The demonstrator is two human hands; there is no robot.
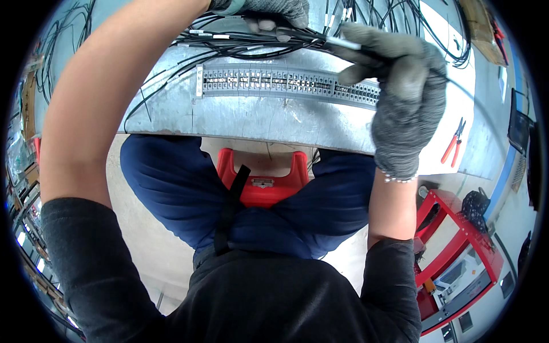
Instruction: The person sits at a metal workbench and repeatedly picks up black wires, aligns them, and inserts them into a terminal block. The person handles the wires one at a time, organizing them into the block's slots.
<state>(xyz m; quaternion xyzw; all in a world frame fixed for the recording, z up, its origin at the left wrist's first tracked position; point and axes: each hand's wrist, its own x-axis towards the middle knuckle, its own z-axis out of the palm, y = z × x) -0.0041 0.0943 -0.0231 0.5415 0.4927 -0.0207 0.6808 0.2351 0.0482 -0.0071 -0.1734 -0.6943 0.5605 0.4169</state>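
My left hand, in a grey knit glove, is at the top of the view with its fingers closed on a bunch of black cables. Its upper part is cut off by the frame edge. To the right, my right hand, also gloved and slightly blurred, pinches a black cable with a white label sleeve. The loose end of that cable trails off to the right. Below both hands lies a long grey terminal block strip with rows of metal screw contacts; my right fingers hover over its right end.
Red-handled pliers lie on a white sheet at the right of the metal table. More black cables spread along the back. A red stool sits between my knees. A red metal frame stands at the lower right.
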